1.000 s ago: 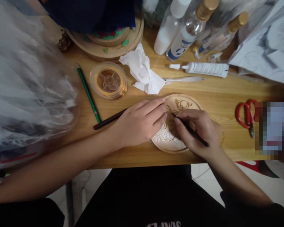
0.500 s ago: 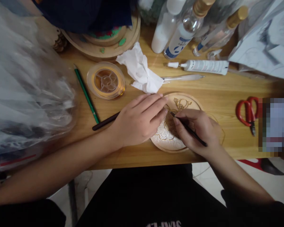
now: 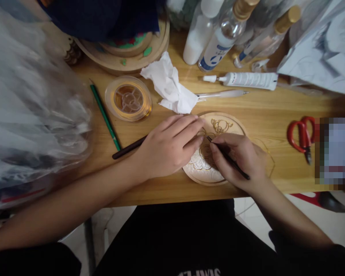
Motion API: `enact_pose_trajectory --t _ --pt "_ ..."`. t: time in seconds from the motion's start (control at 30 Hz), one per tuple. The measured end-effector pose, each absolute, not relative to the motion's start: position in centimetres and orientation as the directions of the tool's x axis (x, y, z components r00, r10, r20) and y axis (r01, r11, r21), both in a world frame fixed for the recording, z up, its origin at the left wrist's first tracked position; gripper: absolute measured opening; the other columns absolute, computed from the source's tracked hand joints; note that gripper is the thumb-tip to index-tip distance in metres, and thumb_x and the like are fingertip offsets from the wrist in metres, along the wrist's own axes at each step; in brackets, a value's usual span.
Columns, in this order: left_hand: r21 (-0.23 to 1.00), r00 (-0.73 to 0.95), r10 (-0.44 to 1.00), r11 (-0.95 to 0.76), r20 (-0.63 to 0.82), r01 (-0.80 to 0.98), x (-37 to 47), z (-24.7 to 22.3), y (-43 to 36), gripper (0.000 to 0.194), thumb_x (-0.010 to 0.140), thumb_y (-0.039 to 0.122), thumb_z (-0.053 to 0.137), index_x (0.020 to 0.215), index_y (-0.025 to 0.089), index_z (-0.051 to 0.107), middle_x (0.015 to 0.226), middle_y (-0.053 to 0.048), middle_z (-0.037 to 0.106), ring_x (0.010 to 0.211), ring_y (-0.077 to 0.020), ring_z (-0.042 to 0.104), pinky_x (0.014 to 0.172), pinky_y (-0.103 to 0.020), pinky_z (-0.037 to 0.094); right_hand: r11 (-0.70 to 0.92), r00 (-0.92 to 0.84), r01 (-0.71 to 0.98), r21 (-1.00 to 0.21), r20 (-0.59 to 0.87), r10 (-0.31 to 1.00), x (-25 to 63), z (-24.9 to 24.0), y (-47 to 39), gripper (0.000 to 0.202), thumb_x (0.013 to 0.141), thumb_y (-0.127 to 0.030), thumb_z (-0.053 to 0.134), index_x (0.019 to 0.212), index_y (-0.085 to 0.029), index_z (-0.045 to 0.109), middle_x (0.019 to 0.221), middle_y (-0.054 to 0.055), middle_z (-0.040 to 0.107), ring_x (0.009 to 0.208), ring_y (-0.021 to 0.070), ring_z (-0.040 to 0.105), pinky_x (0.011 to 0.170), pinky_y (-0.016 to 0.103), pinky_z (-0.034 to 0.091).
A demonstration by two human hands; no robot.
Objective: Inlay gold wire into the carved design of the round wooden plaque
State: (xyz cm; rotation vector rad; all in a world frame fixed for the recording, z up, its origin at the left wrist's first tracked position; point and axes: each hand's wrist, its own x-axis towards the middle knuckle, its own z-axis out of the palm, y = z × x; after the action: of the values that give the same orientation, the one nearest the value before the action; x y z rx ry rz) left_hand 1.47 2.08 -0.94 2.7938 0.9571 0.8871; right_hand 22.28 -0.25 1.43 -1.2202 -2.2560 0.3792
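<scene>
A round wooden plaque (image 3: 215, 179) lies near the table's front edge. Gold wire outlines (image 3: 222, 125) form a raised pattern on its pale face. My left hand (image 3: 172, 143) rests flat over the plaque's left side, fingers stretched out, fingertips on its surface. In my right hand (image 3: 238, 157), thumb and fingers pinch slim black tweezers (image 3: 230, 161). Their tip touches or hovers just over the middle of the plaque, close to my left fingertips; which one, I cannot tell. A thin loose gold wire (image 3: 273, 163) loops out to the right of my right hand.
A spool of gold wire (image 3: 128, 98), a green pencil (image 3: 105, 117) and a dark stick (image 3: 128, 148) lie at left. Behind the plaque are crumpled tissue (image 3: 172, 86), a pen (image 3: 224, 94), a glue tube (image 3: 250, 80) and bottles (image 3: 215, 50). Red-handled cutters (image 3: 301, 138) lie right.
Both hands stay almost in place. The back end of the tweezers has dipped slightly, and the loose wire loop at the right has shifted a little outward.
</scene>
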Motion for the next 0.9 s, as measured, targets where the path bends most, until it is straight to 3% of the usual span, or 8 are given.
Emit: enact_pose_trajectory --t 0.9 --pt "0.237 0.653 0.587 -0.802 0.478 0.548 1.36 -0.87 2.21 0.016 0.096 0.017 0.052 0.098 0.011 0.067 0.116 -0.012 0.069 0.112 -0.0246 0.062 0.096 -0.040 0.052 0.509 -0.376 0.730 -0.456 0.355 0.856 21.92 1.18 -0.80 0.015 0.086 -0.016 0.064 0.098 -0.023 0.057 0.080 -0.001 0.072 0.063 0.0135 0.067 0.052 0.024 0.053"
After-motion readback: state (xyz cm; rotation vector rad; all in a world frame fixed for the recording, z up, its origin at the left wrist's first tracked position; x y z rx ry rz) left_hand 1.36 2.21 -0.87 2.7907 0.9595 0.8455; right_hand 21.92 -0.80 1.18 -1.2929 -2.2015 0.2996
